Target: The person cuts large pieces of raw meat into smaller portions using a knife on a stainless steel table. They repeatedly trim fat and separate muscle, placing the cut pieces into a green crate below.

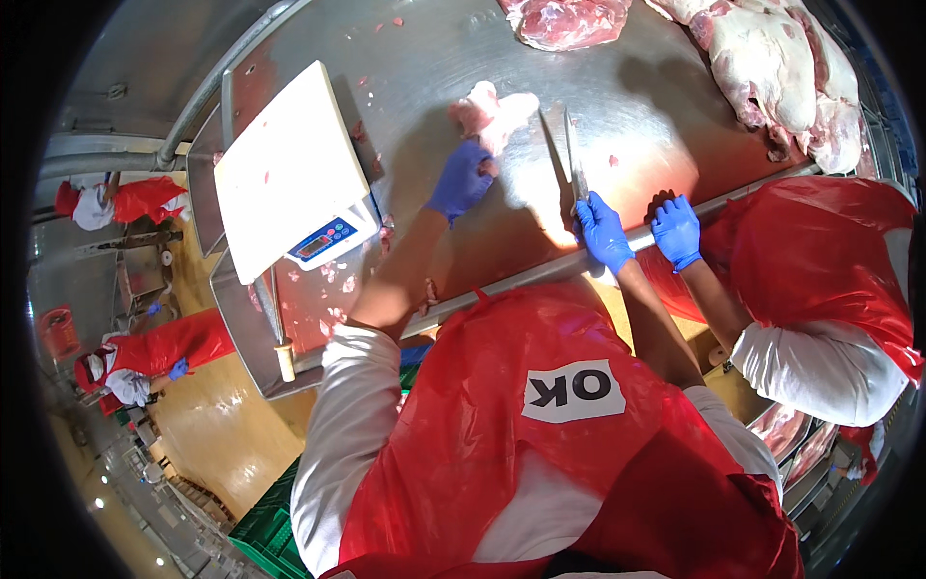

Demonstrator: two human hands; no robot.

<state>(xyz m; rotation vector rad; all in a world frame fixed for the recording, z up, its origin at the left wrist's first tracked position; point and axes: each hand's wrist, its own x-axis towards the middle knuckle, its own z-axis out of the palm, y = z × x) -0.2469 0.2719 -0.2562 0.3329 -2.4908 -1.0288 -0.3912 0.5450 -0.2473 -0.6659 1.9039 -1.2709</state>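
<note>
My left hand, in a blue glove, is closed at the near end of a pale pink, fatty piece of meat and grips it over the steel table. My right hand, gloved in blue too, is wrapped round the handle of a knife near the table's front edge. Its blade points away from me, to the right of the meat and apart from it. Small meat scraps lie on the table left of my left forearm.
At left stands a scale under a white board; a sharpening steel lies beside it. Large meat cuts and another piece lie at the back. A co-worker's gloved fist is close on my right.
</note>
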